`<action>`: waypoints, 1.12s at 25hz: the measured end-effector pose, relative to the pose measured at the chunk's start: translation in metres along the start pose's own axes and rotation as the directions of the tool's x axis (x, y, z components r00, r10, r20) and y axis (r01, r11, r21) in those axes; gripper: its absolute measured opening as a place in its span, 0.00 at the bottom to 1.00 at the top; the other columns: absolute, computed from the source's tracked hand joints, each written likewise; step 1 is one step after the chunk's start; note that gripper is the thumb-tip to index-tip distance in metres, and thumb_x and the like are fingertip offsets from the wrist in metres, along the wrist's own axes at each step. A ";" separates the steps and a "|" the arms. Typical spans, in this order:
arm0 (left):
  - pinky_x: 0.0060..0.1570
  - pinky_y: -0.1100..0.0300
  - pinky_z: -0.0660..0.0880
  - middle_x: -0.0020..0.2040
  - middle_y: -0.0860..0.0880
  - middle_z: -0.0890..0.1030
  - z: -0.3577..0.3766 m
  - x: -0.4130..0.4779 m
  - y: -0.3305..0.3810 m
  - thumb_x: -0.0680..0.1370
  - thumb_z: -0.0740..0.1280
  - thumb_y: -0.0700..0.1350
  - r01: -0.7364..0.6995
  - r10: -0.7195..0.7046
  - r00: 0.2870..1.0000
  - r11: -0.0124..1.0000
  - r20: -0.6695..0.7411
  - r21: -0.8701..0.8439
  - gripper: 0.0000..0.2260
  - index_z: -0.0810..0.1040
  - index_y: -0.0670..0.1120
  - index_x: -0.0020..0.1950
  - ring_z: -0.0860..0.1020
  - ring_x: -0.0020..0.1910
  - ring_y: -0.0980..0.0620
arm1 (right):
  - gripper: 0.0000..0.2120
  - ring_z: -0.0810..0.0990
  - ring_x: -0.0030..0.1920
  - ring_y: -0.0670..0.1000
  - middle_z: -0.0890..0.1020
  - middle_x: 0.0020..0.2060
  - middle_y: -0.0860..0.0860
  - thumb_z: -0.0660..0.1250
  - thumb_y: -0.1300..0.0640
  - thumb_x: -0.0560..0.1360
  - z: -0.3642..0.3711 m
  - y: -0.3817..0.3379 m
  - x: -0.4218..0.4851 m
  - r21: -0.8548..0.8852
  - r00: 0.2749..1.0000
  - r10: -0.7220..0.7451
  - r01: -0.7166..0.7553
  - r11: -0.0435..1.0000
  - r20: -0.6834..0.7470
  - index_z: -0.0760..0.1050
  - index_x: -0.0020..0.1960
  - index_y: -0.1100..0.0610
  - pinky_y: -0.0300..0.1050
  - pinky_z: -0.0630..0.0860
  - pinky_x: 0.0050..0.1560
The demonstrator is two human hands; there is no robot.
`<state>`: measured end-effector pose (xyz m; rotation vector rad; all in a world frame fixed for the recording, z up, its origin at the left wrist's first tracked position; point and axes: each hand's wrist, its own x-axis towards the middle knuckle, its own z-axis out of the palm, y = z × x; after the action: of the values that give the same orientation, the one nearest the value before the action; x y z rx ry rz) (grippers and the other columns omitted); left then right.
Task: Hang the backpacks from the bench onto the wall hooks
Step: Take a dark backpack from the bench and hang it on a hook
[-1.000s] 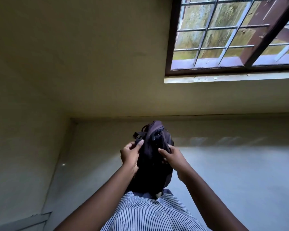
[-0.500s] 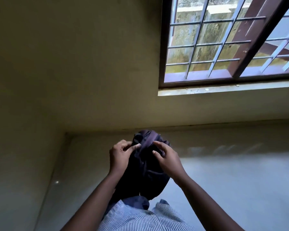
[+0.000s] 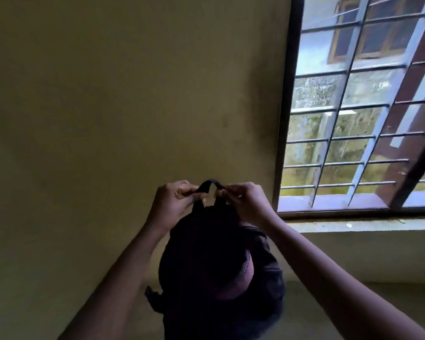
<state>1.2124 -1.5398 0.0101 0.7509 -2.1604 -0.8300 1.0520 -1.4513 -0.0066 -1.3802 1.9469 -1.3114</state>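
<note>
Backpack [image 3: 221,273] bottom cut off; hook hidden behind top loop [image 3: 210,184].

No text, label, brand mark or number can be read anywhere in this view. The backpack [image 3: 221,271] at 6 o'clock is too dark to show any lettering.

One view only — a wide-angle camera on the person's head, so no second view shares the scene. It faces forward at a plain yellowish wall [image 3: 133,94], close up, with the barred window [image 3: 353,119] filling the upper right. Both forearms reach in from the bottom edge — the left hand [image 3: 172,204] and right hand [image 3: 245,202] meet near centre, just in front of the lens.
</note>
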 end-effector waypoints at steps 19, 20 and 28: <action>0.35 0.81 0.67 0.40 0.56 0.81 -0.094 0.257 0.062 0.77 0.64 0.43 -0.383 0.321 0.774 0.924 -0.546 0.001 0.09 0.84 0.42 0.47 0.76 0.36 0.63 | 0.12 0.73 0.26 0.41 0.78 0.22 0.42 0.70 0.50 0.71 -0.068 -0.182 0.216 0.232 0.895 -0.207 0.315 0.920 -0.396 0.81 0.30 0.49 0.41 0.70 0.34; 0.35 0.82 0.66 0.40 0.56 0.80 -0.103 0.266 0.073 0.77 0.64 0.43 -0.403 0.350 0.747 0.914 -0.565 0.034 0.09 0.84 0.42 0.47 0.76 0.36 0.63 | 0.12 0.73 0.25 0.39 0.78 0.21 0.41 0.70 0.50 0.71 -0.076 -0.194 0.222 0.192 0.870 -0.247 0.354 0.915 -0.427 0.81 0.29 0.48 0.40 0.70 0.33; 0.33 0.75 0.68 0.36 0.52 0.81 -0.172 0.360 0.184 0.78 0.63 0.46 -0.530 0.521 0.542 0.821 -0.660 0.213 0.12 0.83 0.43 0.41 0.77 0.33 0.57 | 0.11 0.80 0.34 0.43 0.85 0.34 0.46 0.66 0.46 0.72 -0.155 -0.314 0.284 -0.247 0.506 -0.571 0.570 0.784 -0.646 0.84 0.42 0.51 0.27 0.68 0.30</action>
<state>1.0831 -1.7352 0.3821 0.2718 -1.5208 -0.1641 0.9708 -1.6541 0.3876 -1.8047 1.9423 -2.4619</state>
